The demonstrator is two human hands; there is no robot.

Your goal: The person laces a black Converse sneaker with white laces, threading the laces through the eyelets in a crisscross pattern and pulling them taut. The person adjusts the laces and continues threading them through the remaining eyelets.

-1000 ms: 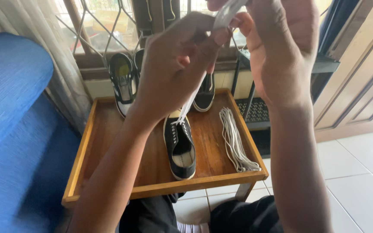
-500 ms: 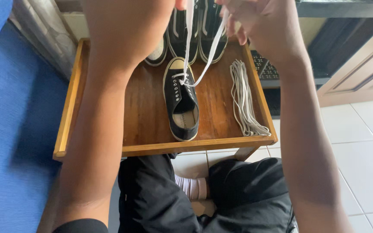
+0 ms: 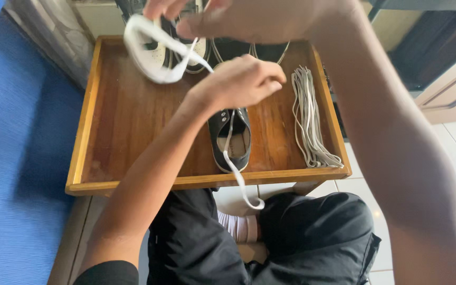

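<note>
Filling the far left: a blue sofa, pressing against the wooden counter.

Swinging above the counter's back left corner: a slack loop of the white lace, no longer stretching up taut in two straight strands as half a second ago. Standing in a row at the counter's back edge, partly hidden: other shoes.

Hovering at the middle, just above the black shoe: the left hand, now lowered from its raised position and curling into a narrow fist, seemingly pinching the lace. Trailing from under it, one free end is dropping over the shoe, past the counter's front edge and down towards the black trousers.

Reaching across the top from the right: the right hand, now crossing over to the left, fingers closing on the loop, though partly cut off by the frame's edge.

Judging from this slack: tension being let off, lace staying threaded at the shoe's toe end only.

Lying to the right of the shoe, untouched: a bundle of spare laces. Showing beyond, at the far right: tiled floor.
</note>
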